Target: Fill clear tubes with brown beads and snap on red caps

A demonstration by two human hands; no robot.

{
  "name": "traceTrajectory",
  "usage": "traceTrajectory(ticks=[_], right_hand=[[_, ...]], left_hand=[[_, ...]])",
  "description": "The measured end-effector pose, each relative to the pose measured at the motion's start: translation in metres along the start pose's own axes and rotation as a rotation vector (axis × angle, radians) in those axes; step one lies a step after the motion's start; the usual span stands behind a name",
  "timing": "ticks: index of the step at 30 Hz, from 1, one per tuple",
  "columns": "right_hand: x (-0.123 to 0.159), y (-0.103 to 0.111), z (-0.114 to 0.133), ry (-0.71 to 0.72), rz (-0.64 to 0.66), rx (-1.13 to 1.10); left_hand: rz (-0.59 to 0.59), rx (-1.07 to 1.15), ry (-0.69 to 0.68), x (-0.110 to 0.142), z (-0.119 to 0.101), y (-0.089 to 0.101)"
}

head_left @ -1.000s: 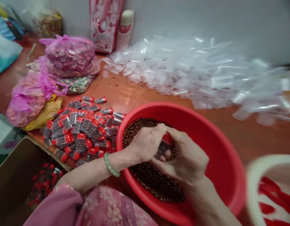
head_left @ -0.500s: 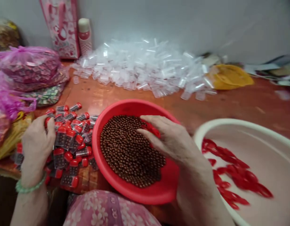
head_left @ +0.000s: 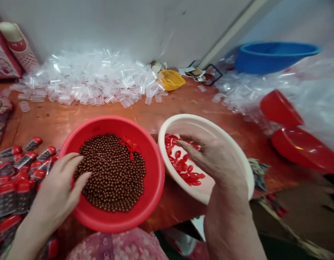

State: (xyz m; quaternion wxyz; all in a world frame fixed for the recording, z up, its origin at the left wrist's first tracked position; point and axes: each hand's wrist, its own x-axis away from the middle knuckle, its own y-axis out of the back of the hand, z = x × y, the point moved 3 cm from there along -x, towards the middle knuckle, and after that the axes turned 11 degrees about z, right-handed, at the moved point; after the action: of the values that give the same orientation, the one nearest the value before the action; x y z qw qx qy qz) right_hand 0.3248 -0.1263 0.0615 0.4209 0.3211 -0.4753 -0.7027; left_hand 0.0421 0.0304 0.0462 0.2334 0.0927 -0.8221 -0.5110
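My left hand [head_left: 57,187] is over the left rim of a red basin [head_left: 156,177]. Its thumb and fingers are apart above many small brown beads [head_left: 112,177], with nothing visible between them. A few red plastic caps [head_left: 131,145] lie on the beads at the back right. My right hand [head_left: 213,155] reaches into a white basin [head_left: 240,159], thumb and fingers stretched toward loose red caps [head_left: 185,169]. Its fingers are a little blurred, and their tips are partly hidden. Left of the red basin lie filled clear containers with red caps [head_left: 15,191].
Clear plastic containers [head_left: 93,79] are heaped along the wall. Near them sits a yellow basket [head_left: 172,80]. To the right stand a blue basin [head_left: 275,59] and red bowls [head_left: 281,110] among more clear pieces. A pink-and-white bottle [head_left: 20,47] stands at the far left.
The view has turned right. My right hand has gone from the bead basin to the white basin, and red caps remain on the beads. My left hand has left the filled containers for the red basin.
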Motion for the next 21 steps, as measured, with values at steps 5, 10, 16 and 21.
traceTrajectory(ticks=[5, 10, 16, 21], right_hand=[[-0.007, -0.011, 0.023, 0.231, 0.120, -0.024], [-0.057, -0.034, 0.046, 0.438, 0.224, -0.110], [-0.186, -0.066, 0.037, 0.182, 0.322, -0.109], [-0.259, -0.091, 0.007, -0.021, 0.291, -0.108]], left_hand=[[0.194, -0.221, -0.015, -0.042, -0.016, -0.007], [0.064, -0.156, -0.029, -0.071, -0.001, 0.028], [-0.274, -0.003, 0.457, -0.103, 0.127, 0.074], [-0.378, 0.116, 0.690, -0.126, 0.232, 0.073]])
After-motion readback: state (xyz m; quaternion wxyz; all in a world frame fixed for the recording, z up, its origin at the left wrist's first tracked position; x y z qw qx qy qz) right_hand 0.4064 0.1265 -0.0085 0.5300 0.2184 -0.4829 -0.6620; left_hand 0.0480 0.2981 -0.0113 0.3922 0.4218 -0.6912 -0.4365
